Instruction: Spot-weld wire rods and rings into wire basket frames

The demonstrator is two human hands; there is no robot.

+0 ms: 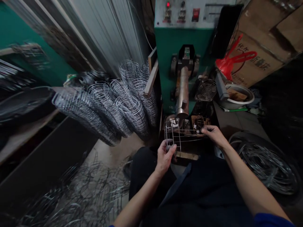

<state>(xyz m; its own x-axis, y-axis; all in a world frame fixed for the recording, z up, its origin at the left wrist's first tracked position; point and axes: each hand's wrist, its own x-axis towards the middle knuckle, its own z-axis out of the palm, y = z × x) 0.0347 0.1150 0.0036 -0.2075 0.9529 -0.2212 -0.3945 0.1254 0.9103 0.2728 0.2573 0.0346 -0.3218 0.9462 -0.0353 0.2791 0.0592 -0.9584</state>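
Observation:
My left hand (166, 154) is closed on the near end of a small bent-wire frame (173, 135), thumb against its wires. At the other side, my right hand (213, 134) pinches the end of thin wires that reach across to the frame. Whether those wires are joined to it I cannot tell. Just beyond the frame, the thick metal arm (184, 91) of a green machine (163, 60) points down toward me. A round part under the arm's tip is partly hidden by the wires.
Stacks of wire rings (130, 107) stand at the left of the machine. Loose wire pieces (87, 192) litter the floor. At the right are a tub of wire (267, 164), a bowl (241, 94), a red plastic item (226, 66) and cardboard boxes (262, 41).

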